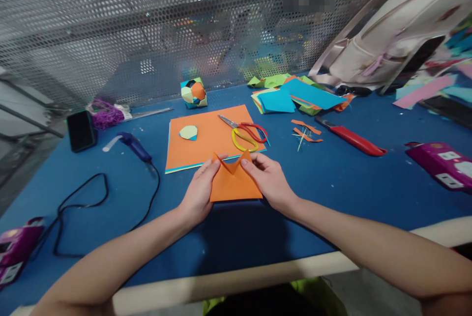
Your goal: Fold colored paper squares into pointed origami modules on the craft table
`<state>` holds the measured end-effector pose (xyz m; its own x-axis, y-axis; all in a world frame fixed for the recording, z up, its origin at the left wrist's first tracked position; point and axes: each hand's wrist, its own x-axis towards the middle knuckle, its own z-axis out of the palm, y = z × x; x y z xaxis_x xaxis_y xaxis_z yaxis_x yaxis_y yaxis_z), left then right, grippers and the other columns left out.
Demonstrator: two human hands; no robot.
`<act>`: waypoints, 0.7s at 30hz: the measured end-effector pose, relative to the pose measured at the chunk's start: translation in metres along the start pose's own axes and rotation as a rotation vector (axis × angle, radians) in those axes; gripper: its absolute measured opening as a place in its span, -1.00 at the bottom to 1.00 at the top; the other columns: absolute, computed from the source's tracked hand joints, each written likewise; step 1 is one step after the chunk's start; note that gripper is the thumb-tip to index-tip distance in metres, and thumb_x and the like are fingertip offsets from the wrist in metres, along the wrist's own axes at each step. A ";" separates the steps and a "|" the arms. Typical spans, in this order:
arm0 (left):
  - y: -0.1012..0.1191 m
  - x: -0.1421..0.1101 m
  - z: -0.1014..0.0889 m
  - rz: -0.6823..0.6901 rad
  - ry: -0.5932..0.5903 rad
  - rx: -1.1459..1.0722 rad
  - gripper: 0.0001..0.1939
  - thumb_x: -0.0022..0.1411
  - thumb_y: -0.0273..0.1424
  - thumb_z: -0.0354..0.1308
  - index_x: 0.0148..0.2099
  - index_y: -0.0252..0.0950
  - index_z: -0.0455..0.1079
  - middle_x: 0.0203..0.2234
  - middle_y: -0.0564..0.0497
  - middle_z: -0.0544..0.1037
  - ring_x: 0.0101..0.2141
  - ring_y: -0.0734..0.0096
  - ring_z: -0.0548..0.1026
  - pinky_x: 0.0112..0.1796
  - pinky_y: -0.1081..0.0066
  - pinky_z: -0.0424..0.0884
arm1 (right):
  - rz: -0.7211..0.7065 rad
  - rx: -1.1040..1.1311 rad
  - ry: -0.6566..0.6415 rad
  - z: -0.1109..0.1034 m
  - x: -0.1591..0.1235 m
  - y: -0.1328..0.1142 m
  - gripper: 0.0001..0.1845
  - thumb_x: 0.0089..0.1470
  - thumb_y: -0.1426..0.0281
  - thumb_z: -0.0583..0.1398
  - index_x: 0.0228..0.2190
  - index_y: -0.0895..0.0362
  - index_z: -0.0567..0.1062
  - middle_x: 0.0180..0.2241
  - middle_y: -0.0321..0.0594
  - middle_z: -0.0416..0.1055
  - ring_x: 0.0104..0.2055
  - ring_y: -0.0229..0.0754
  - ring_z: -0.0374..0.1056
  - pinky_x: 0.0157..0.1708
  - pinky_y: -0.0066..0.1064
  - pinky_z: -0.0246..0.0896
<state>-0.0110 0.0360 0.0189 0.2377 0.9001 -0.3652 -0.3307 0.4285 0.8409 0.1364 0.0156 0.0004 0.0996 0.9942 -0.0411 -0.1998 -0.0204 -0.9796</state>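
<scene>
Scissors (239, 126) lie on sheet stack (199, 151) just past your orange paper (236, 186) — left grip (199, 188) and right grip (272, 179) both pinching it — red-handled tool (356, 140) off right.

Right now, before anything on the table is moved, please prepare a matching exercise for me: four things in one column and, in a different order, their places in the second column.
1. small orange paper
2. scissors
3. blue corded tool
4. red-handled cutter

A. lying mostly on the large orange sheet
B. on the blue table, to the right of the large orange sheet
C. held between the left hand and the right hand
D. to the left of the large orange sheet

Right pairs: 1-C, 2-A, 3-D, 4-B
</scene>
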 end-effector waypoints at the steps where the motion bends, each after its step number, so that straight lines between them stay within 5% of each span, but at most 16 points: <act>1: 0.000 0.000 0.000 0.014 -0.002 0.012 -0.69 0.05 -0.28 0.23 -0.13 -0.24 0.47 -0.29 0.02 0.59 -0.23 0.28 0.52 -0.21 0.37 0.42 | -0.006 -0.013 -0.002 0.000 0.000 -0.001 -0.74 -0.05 0.15 0.24 -0.40 0.09 0.49 -0.41 -0.30 0.45 -0.36 -0.23 0.35 -0.33 -0.39 0.26; 21: 0.002 -0.010 0.001 0.229 -0.063 0.276 -0.79 0.04 -0.26 0.26 -0.34 -0.29 0.40 -0.46 0.07 0.52 -0.42 0.47 0.45 -0.32 0.48 0.36 | -0.038 -0.173 0.002 0.000 -0.003 -0.012 -0.72 -0.13 0.17 0.26 -0.48 0.13 0.43 -0.52 -0.32 0.37 -0.50 -0.30 0.24 -0.50 -0.45 0.15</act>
<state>-0.0128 0.0281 0.0245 0.2450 0.9598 -0.1368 -0.1245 0.1710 0.9774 0.1381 0.0130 0.0120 0.1061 0.9943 -0.0037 -0.0254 -0.0010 -0.9997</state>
